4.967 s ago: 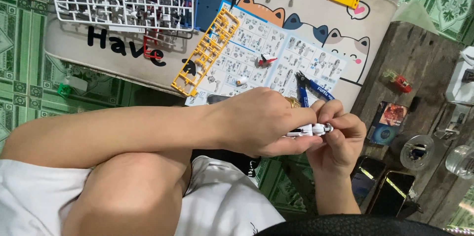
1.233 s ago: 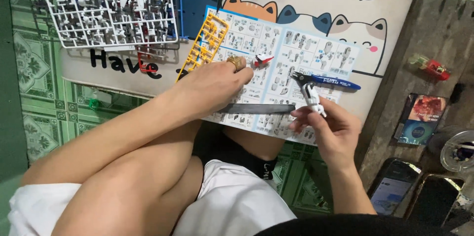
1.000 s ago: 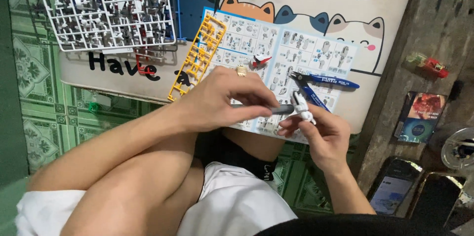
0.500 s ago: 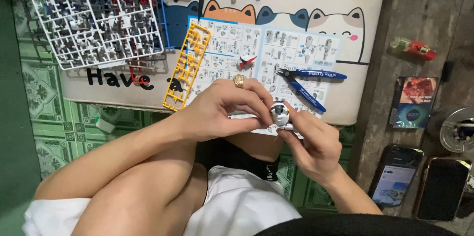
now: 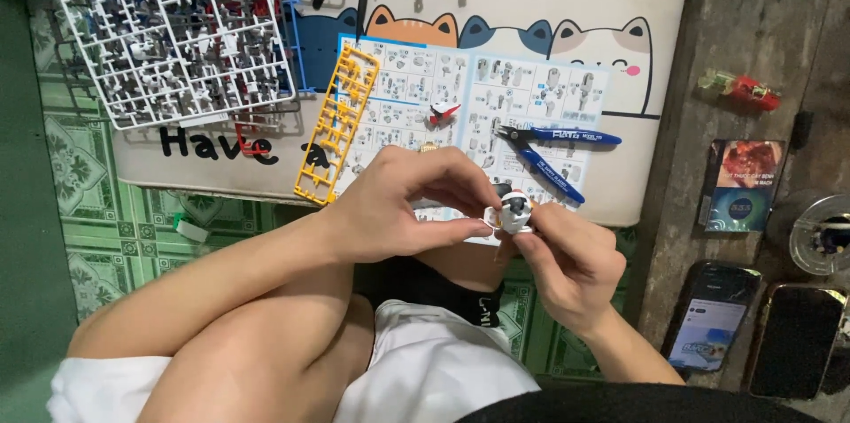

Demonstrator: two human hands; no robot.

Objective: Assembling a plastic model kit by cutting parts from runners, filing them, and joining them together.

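Just off the near edge of the surface (image 5: 620,78), above my lap, I see both hands meet on a small white model piece (image 5: 512,211). My left hand (image 5: 398,211) pinches its left side between thumb and fingertips; my right hand (image 5: 567,268) closes on it from below and the right, so the piece sits between them. Just beyond lie the instruction sheet (image 5: 469,122), blue nippers (image 5: 549,153) and a yellow parts frame (image 5: 336,126); a white parts frame (image 5: 177,34) sits farther left.

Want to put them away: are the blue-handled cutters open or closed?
Open: the blue-handled cutters' two handles lie splayed apart on the instruction sheet.
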